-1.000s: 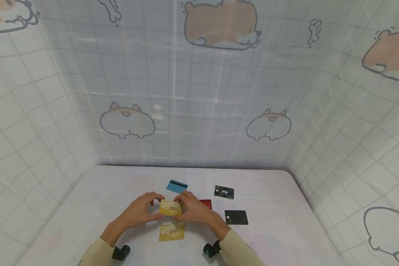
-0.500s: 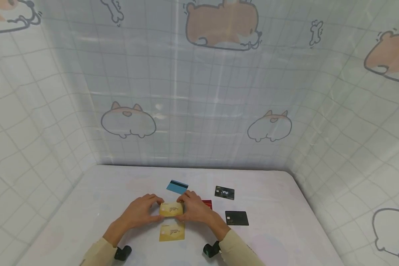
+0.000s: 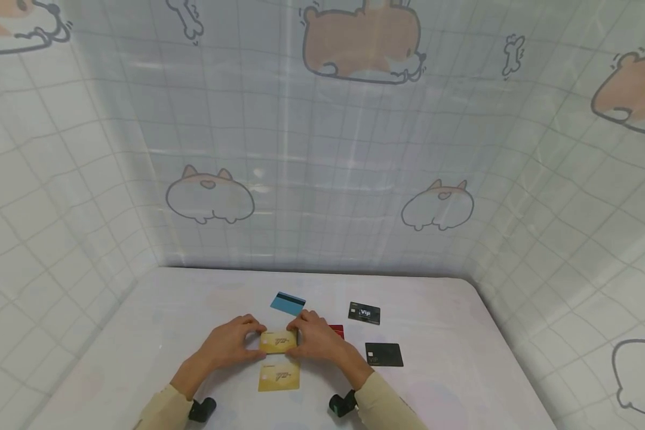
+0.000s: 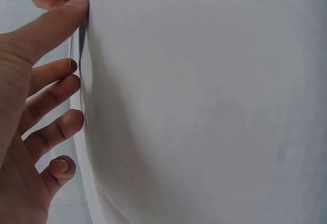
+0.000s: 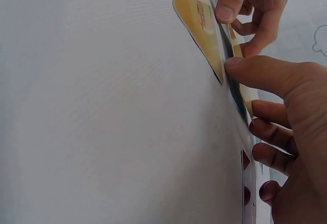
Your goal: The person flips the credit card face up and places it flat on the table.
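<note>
A yellow bank card [image 3: 277, 342] lies between my two hands, low over the white table. My left hand [image 3: 226, 343] pinches its left edge between thumb and fingers. At the opposite short edge, the thumb and fingers of my right hand [image 3: 316, 339] grip the same card. Just nearer to me, a second yellow card [image 3: 279, 377] rests flat on the table, also visible in the right wrist view [image 5: 200, 22]. A dark strip [image 5: 235, 91] shows beneath the held card there; whether it is shadow or another card, I cannot tell.
Behind the hands lies a blue card [image 3: 288, 303] with a black stripe. A red card [image 3: 336, 331] is partly hidden by my right hand. Two black VIP cards [image 3: 364, 313] lie to the right. Patterned curtains [image 3: 322, 149] enclose the table on the back and sides.
The held yellow card has come down slightly toward me and lies flatter and straighter. Both hands moved with it, keeping their grip. The other cards stayed where they were.
</note>
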A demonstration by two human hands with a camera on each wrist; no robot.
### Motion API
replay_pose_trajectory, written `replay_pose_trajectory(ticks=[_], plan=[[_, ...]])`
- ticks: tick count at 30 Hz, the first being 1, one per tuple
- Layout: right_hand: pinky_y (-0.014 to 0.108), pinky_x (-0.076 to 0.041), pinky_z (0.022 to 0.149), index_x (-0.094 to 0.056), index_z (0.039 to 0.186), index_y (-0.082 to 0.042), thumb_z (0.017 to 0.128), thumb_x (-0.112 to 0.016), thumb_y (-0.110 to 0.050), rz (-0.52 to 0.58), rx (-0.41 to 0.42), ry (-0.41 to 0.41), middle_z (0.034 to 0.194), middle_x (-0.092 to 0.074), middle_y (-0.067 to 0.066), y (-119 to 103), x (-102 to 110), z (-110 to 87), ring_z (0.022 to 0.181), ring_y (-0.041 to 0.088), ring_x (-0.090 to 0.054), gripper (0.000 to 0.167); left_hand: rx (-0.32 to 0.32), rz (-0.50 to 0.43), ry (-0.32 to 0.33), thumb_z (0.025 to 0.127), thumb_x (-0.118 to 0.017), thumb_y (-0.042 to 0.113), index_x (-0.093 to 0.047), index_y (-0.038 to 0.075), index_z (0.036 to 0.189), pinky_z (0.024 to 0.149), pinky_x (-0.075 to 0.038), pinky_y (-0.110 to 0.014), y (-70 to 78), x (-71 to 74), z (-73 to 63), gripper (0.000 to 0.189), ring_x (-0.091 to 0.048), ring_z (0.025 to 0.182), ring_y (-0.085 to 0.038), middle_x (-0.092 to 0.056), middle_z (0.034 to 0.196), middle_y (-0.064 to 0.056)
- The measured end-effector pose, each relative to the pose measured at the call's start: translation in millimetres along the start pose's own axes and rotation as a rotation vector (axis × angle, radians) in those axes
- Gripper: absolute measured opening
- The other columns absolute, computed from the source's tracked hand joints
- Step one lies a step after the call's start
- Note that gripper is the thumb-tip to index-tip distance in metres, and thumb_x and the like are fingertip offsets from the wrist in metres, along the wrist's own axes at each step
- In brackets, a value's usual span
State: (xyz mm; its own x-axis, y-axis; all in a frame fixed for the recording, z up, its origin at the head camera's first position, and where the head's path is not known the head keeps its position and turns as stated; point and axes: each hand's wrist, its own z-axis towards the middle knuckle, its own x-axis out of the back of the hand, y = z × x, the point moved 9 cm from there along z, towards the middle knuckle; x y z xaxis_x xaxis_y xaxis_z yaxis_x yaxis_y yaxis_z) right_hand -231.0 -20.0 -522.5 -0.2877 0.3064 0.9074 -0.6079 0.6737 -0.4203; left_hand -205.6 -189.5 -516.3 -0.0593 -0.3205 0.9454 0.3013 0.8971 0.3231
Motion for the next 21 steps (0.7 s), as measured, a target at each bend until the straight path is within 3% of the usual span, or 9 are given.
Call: replay_pose_trajectory(ticks=[11,21], plan=[[0.034,-0.044,0.092,-0.069,0.125,-0.027,0.080,-0.081,-0.053,0.019,-0.030,-0.003,0.110,-0.055,-0.014,4.9,-0.7,2.4,0.105,0.007,-0.046,0.053,0.012,-0.024,-0.060,0.072,-0.086,0.052,-0.075,0.023,0.120,0.088,-0.054,-0.043,2.9,-0.2,2.6,0.057,-0.059,0.104,-0.013,-0.058,0.112,0.013],[0.036,-0.044,0.092,-0.068,0.127,-0.028,0.079,-0.082,-0.053,0.014,-0.024,-0.006,0.113,-0.056,-0.014,5.7,-1.0,4.4,0.107,0.008,-0.047,0.056,-0.001,-0.029,-0.062,0.072,-0.087,0.049,-0.075,0.020,0.121,0.087,-0.054,-0.042,3.0,0.3,3.0,0.058,-0.058,0.103,-0.012,-0.057,0.112,0.013]])
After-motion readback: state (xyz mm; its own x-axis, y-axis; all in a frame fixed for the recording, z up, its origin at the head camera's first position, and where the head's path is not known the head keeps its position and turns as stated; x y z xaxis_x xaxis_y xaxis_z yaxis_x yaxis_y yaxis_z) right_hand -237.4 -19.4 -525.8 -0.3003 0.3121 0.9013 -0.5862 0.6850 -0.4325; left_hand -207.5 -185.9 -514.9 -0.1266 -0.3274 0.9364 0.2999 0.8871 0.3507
